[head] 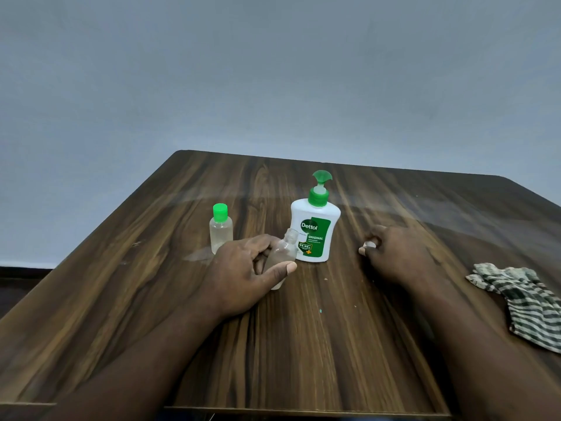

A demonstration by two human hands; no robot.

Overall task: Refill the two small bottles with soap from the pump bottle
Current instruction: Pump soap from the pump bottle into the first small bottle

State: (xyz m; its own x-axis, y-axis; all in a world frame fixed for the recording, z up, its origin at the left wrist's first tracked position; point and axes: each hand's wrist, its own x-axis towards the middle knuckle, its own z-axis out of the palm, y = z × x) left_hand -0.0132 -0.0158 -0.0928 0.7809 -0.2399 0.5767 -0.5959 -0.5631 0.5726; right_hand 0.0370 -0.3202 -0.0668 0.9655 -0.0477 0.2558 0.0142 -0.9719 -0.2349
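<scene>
A white Dettol pump bottle [314, 230] with a green pump stands upright mid-table. Left of it stands a small clear bottle [221, 228] with a green cap on. My left hand [243, 276] grips a second small clear bottle [283, 253], uncapped and tilted to the right, its mouth close to the pump bottle's label. To the right of the pump bottle my right hand [394, 253] rests on the table with its fingers curled. Something small and pale shows at its fingertips; I cannot tell what it is.
The dark wooden table [303, 344] ends at a far edge below a grey wall. A striped green and white cloth [528, 302] lies crumpled at the right edge. A wet-looking patch [197, 256] sits at the capped bottle's foot.
</scene>
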